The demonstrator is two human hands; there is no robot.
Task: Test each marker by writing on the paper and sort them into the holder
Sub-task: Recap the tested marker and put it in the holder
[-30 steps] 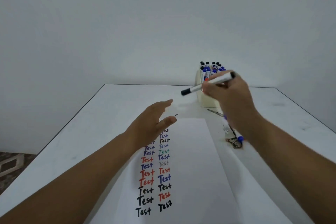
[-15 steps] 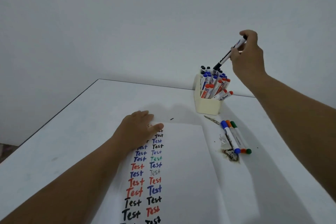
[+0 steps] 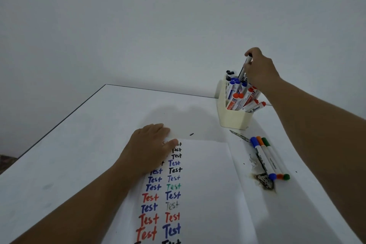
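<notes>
Head view: right hand (image 3: 259, 69) pinching a black-capped white marker (image 3: 244, 69) upright, cap end down among the markers in the cream plastic holder (image 3: 233, 117) near the far right corner of the white bench (image 3: 79, 144). Left hand (image 3: 148, 148) flat, fingers straight, pressing the far left corner of the white paper sheet (image 3: 208, 184) lettered "Test". Blue, orange and green markers (image 3: 267, 156) side by side by the right edge, just beside the paper.

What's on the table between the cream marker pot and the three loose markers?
In the head view, a thin dark smear lies on the table between the holder and the three markers.
</notes>
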